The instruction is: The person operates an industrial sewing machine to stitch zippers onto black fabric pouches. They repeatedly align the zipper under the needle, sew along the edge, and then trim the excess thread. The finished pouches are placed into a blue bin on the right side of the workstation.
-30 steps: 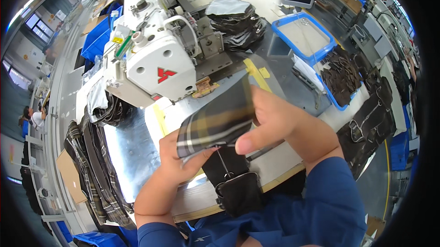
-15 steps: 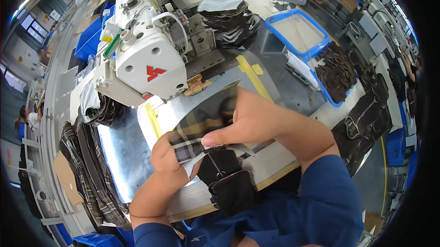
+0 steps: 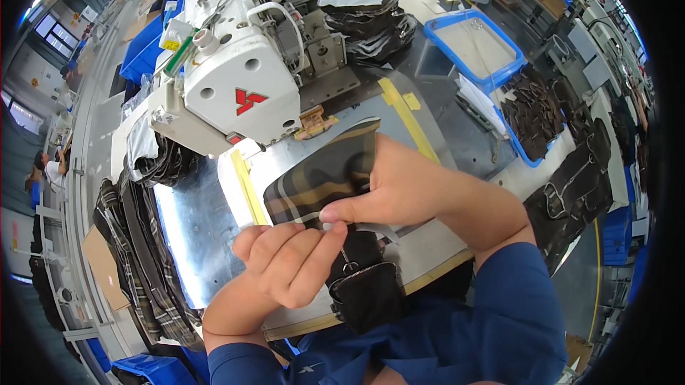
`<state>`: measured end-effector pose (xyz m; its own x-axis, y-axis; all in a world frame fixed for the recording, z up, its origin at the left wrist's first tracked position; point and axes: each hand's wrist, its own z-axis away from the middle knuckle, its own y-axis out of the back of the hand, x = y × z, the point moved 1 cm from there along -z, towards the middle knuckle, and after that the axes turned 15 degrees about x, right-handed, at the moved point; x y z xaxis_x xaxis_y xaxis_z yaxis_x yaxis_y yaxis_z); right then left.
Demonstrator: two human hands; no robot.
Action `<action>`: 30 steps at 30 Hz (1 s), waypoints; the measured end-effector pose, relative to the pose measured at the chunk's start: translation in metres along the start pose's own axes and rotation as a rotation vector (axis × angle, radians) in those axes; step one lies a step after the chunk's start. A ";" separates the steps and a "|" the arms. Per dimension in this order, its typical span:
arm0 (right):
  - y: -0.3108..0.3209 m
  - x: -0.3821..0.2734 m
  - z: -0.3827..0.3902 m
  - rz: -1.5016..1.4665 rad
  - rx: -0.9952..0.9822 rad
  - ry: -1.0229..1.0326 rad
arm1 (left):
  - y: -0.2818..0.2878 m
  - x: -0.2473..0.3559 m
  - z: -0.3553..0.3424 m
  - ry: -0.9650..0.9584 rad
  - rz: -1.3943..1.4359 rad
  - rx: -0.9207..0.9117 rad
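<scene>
My right hand (image 3: pixel 399 185) grips a dark olive-and-white plaid fabric piece (image 3: pixel 307 178), its thumb pressing on the lower edge. My left hand (image 3: pixel 289 264) is curled closed at that same edge, fingertips beside my right thumb; exactly what lies under them is hidden. Below hangs a black zippered pouch with a strap and ring (image 3: pixel 364 292). The piece is held over a work plate marked with yellow tape (image 3: pixel 250 192), just in front of a white industrial sewing machine (image 3: pixel 235 92).
Dark fabric stacks (image 3: pixel 367 24) stand right of the machine and plaid pieces (image 3: pixel 128 256) lie at left. Blue-rimmed trays (image 3: pixel 467 49), one holding dark pieces (image 3: pixel 528 107), and black strapped items (image 3: pixel 571 192) are at right. A co-worker (image 3: pixel 51 167) sits at far left.
My left hand has moved from the piece's left corner toward the middle of its lower edge, fingers now curled on top beside my right thumb. The plaid piece lies flatter.
</scene>
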<state>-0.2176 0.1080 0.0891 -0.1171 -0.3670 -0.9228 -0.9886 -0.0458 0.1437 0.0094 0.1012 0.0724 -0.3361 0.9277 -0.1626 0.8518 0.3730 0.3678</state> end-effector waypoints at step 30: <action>0.000 -0.020 0.015 0.223 -0.056 0.200 | 0.003 0.002 -0.001 -0.286 -0.033 -0.008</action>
<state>-0.2170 0.1288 0.1020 -0.3043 -0.5492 -0.7783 -0.9331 0.0076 0.3595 0.0108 0.1038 0.0744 -0.2357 0.8737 -0.4255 0.8386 0.4041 0.3653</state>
